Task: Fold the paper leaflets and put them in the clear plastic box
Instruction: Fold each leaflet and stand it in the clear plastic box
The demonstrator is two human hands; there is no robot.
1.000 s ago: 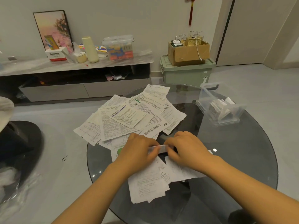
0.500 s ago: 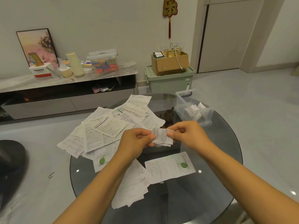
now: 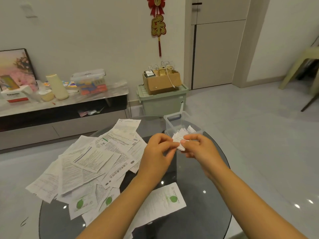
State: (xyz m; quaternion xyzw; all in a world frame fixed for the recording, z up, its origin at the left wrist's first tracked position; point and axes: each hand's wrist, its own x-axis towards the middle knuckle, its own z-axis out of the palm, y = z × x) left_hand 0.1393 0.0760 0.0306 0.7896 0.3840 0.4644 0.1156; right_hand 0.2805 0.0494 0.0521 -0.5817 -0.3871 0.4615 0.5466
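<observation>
Pinching a small folded leaflet [image 3: 179, 141] between them, both hands are raised above the round glass worktop [image 3: 195, 171]. The left hand [image 3: 158, 150] has its grip clamped on the leaflet's left edge with thumb and forefinger, the other fingers curled beneath. The right hand [image 3: 198, 147] has its grip clamped on the right edge, thumb on the near face. The leaflet sits right between the 2 grips, its top corner sticking up above the fingertips and its lower corner hanging just below them. It is held clear of the glass, just in front of the box [image 3: 174, 121].

The box stands at the far side of the worktop with its lid off, and several folded papers [image 3: 187, 130] stand inside it, their tips showing behind the held leaflet. Whether the leaflet touches the box rim cannot be told.

A loose heap of unfolded leaflets [image 3: 93, 163] covers the left half of the worktop, some hanging over its edge. 1 more sheet [image 3: 164, 202] with a green leaf mark lies flat near the front, partly under the left forearm.

Beyond the worktop stands a green bin [image 3: 162, 102] with a carton [image 3: 162, 81] on top.
</observation>
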